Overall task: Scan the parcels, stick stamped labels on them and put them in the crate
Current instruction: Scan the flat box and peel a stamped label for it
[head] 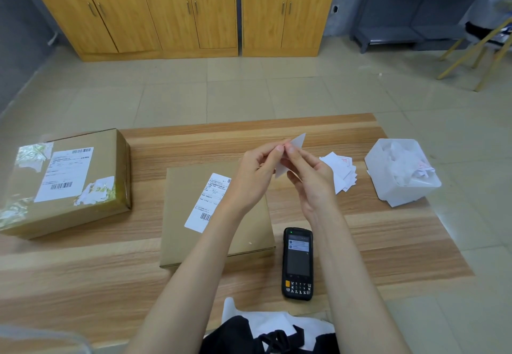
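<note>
A flat brown parcel (194, 226) with a white shipping label lies on the wooden table (388, 243) in front of me. Above it, my left hand (257, 176) and my right hand (310, 176) both pinch a small white label (297, 141) at its upper corner, fingertips meeting. A black handheld scanner (297, 263) lies face up just right of the parcel, its screen lit. A pile of white labels with red stamps (342, 171) sits beyond my right hand. A larger brown box (69, 182) with a shipping label stands at the left.
A white plastic bin (401, 171) full of crumpled paper stands at the table's right edge. Wooden cabinets (180, 13) line the far wall across a tiled floor. White paper and black straps lie at the table's near edge.
</note>
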Motion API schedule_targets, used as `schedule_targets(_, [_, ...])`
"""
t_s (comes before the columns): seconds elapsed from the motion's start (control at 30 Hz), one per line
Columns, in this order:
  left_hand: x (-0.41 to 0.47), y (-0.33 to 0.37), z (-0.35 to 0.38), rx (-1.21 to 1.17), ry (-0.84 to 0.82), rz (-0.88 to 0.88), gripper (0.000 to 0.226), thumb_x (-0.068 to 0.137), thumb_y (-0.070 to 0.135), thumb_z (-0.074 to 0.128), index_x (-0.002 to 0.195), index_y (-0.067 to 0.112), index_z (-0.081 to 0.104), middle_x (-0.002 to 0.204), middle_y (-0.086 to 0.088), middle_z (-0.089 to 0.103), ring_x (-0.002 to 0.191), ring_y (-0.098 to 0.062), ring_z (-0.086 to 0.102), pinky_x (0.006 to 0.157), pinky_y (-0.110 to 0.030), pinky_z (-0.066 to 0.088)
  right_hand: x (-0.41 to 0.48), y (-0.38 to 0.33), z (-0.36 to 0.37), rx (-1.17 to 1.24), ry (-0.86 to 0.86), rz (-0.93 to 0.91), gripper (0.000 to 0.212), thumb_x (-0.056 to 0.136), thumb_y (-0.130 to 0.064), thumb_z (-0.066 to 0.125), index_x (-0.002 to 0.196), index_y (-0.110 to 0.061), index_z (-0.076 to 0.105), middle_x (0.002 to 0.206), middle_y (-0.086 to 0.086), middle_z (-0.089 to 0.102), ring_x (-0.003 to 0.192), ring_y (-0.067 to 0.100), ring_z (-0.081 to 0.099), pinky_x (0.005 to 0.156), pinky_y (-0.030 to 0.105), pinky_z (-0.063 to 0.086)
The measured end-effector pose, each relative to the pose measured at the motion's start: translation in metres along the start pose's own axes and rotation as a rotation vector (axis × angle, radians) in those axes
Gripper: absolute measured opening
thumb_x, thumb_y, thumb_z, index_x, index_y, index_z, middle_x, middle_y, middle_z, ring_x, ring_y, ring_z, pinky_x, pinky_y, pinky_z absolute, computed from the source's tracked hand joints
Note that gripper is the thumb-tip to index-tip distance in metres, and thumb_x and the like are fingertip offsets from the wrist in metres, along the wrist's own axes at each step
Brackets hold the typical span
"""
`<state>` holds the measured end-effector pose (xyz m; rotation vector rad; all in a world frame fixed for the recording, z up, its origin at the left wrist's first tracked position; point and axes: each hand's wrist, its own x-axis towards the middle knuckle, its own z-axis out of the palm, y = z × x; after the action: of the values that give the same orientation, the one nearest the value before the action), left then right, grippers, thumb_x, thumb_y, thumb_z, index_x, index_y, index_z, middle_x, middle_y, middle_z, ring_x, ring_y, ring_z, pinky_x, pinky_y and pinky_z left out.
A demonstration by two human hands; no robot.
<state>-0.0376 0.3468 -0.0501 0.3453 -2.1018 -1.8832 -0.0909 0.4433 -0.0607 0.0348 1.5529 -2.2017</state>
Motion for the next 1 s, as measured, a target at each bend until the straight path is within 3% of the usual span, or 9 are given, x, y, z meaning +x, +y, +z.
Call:
schedule_targets(0.13, [0.001, -0.003, -0.001, 0.026, -0.015, 0.02, 0.031, 0.101, 0.018, 0.042, 0.121, 0.012, 0.064, 0.116, -0.002, 0.068, 0.113, -0.017, 0.061, 0.096, -0.047, 0.048, -0.002, -0.002, 0.0, -0.051, 0.009, 0.005, 0.009, 0.085, -0.022, 0.068, 0.09, -0.018, 0.075, 0.086, -0.003, 0.071, 0.089, 0.01, 0.066, 0.081, 0.023, 0.045])
schedule_targets(0.23, [0.0, -0.006, -0.001, 0.087, -0.011, 0.04, 0.03, 0.1, 0.021, 0.043, 0.122, 0.018, 0.063, 0.119, 0.009, 0.066, 0.115, -0.004, 0.058, 0.1, -0.032, 0.046, -0.003, -0.003, -0.001, -0.114, 0.019, -0.002, 0.008, 0.084, -0.024, 0.068, 0.084, -0.021, 0.075, 0.084, -0.006, 0.072, 0.087, 0.007, 0.068, 0.079, 0.024, 0.043])
schedule_targets(0.3, [-0.001, -0.009, 0.0, 0.171, 0.014, 0.072, 0.03, 0.099, 0.022, 0.045, 0.123, 0.022, 0.062, 0.111, 0.016, 0.067, 0.102, 0.005, 0.06, 0.09, -0.016, 0.045, -0.003, -0.005, -0.002, -0.151, 0.016, 0.008, 0.008, 0.085, -0.024, 0.068, 0.081, -0.022, 0.075, 0.082, -0.006, 0.072, 0.086, 0.008, 0.068, 0.077, 0.024, 0.043])
schedule_targets(0.4, [-0.002, -0.01, 0.001, 0.236, 0.043, 0.098, 0.03, 0.099, 0.023, 0.046, 0.124, 0.023, 0.062, 0.096, 0.012, 0.07, 0.079, 0.001, 0.058, 0.07, -0.009, 0.04, -0.003, -0.008, -0.002, -0.155, -0.016, 0.056, 0.013, 0.086, -0.023, 0.066, 0.076, -0.022, 0.074, 0.077, -0.009, 0.071, 0.079, 0.006, 0.067, 0.074, 0.024, 0.042])
schedule_targets(0.57, [-0.004, -0.007, 0.001, 0.235, 0.038, 0.1, 0.029, 0.099, 0.023, 0.046, 0.123, 0.023, 0.062, 0.095, 0.015, 0.069, 0.086, -0.002, 0.06, 0.075, -0.013, 0.043, -0.004, -0.011, -0.004, -0.135, -0.069, 0.068, 0.021, 0.087, -0.023, 0.065, 0.069, -0.023, 0.074, 0.073, -0.01, 0.067, 0.074, 0.004, 0.062, 0.076, 0.024, 0.041])
schedule_targets(0.67, [-0.004, -0.006, 0.002, 0.245, 0.031, 0.102, 0.03, 0.099, 0.023, 0.046, 0.124, 0.021, 0.062, 0.089, 0.02, 0.067, 0.076, 0.007, 0.056, 0.069, -0.007, 0.038, -0.005, -0.011, -0.005, -0.14, -0.064, 0.066, 0.023, 0.087, -0.022, 0.065, 0.066, -0.023, 0.074, 0.069, -0.01, 0.066, 0.069, 0.003, 0.061, 0.075, 0.023, 0.041])
schedule_targets(0.73, [-0.005, -0.006, 0.002, 0.262, 0.031, 0.107, 0.03, 0.099, 0.023, 0.046, 0.124, 0.02, 0.062, 0.088, 0.019, 0.067, 0.07, 0.005, 0.054, 0.065, -0.007, 0.036, -0.005, -0.011, -0.005, -0.155, -0.054, 0.058, 0.026, 0.088, -0.022, 0.064, 0.064, -0.024, 0.073, 0.066, -0.012, 0.064, 0.065, 0.001, 0.06, 0.073, 0.023, 0.041])
schedule_targets(0.87, [-0.006, -0.006, 0.003, 0.275, 0.016, 0.109, 0.03, 0.099, 0.024, 0.045, 0.124, 0.023, 0.062, 0.1, 0.007, 0.072, 0.086, -0.016, 0.061, 0.077, -0.024, 0.044, -0.005, -0.011, -0.005, -0.171, -0.039, 0.034, 0.025, 0.089, -0.021, 0.062, 0.066, -0.022, 0.07, 0.068, -0.01, 0.065, 0.069, 0.003, 0.061, 0.071, 0.023, 0.041])
schedule_targets(1.0, [-0.006, -0.006, 0.003, 0.255, 0.02, 0.12, 0.03, 0.1, 0.023, 0.044, 0.124, 0.023, 0.062, 0.104, 0.013, 0.071, 0.101, -0.002, 0.062, 0.087, -0.021, 0.046, -0.007, -0.009, -0.005, -0.074, -0.132, 0.029, 0.021, 0.092, -0.021, 0.059, 0.077, -0.022, 0.073, 0.082, -0.006, 0.072, 0.086, 0.008, 0.068, 0.072, 0.02, 0.044])
